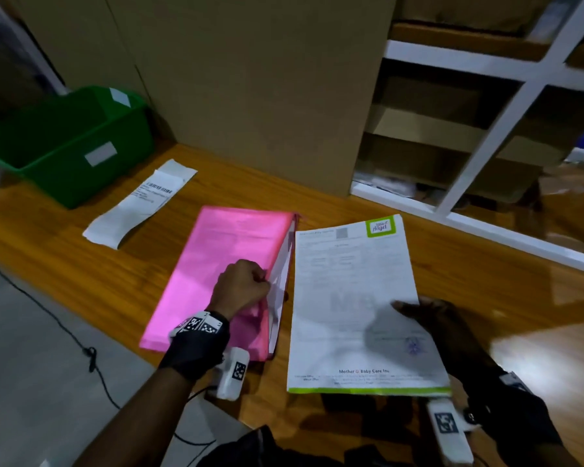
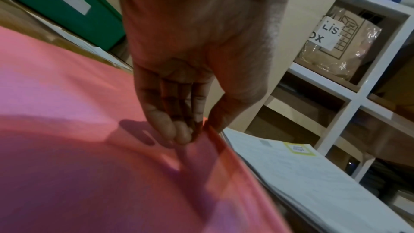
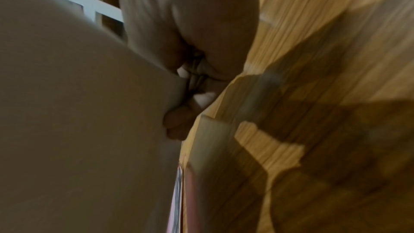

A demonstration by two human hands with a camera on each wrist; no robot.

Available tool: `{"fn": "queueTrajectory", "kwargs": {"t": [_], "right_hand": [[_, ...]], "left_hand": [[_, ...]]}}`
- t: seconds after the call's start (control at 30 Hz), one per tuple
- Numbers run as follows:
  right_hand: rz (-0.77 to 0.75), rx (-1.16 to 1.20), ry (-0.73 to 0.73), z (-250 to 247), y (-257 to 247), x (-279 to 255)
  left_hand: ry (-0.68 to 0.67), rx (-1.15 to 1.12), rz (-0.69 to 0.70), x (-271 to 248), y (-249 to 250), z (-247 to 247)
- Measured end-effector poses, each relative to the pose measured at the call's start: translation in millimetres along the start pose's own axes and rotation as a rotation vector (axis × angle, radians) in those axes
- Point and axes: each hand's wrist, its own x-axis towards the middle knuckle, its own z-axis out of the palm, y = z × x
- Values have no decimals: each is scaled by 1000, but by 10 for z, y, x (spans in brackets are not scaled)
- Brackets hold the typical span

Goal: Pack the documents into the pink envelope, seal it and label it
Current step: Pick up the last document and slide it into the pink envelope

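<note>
The pink envelope (image 1: 216,264) lies on the wooden table (image 1: 98,271), its open edge facing right. My left hand (image 1: 246,284) pinches the envelope's upper layer at that edge, lifting it so the white inside shows; the left wrist view shows the pinch (image 2: 201,128) on the pink envelope (image 2: 89,148). My right hand (image 1: 418,310) grips the right edge of the documents (image 1: 354,298), a white stack with a green logo, held just right of the envelope's opening. In the right wrist view my fingers (image 3: 179,123) curl under the documents (image 3: 78,112).
A long white label slip (image 1: 139,203) lies left of the envelope. A green bin (image 1: 64,143) stands at the back left, a tall cardboard box (image 1: 250,79) behind the envelope, and white shelving (image 1: 486,112) with boxes at the right. A black cable (image 1: 64,332) hangs off the table's left side.
</note>
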Motion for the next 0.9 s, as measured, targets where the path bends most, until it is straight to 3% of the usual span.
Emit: {"fn": "queueTrajectory", "kwargs": {"t": [0.23,0.6,0.8,0.9], "right_hand": [[39,-54,-117,101,18,171],[99,-69,-262,41,-255,310],[106,-160,-291,127,-278,399],[76,-227,-214,175,-324,478]], "left_hand": [[122,-153,72,-94,20,-51],[200,-148,73,-135,-30,-58],[236,-159,144,-179,20,-57],[286,-155,171,-193,-1,-68]]}}
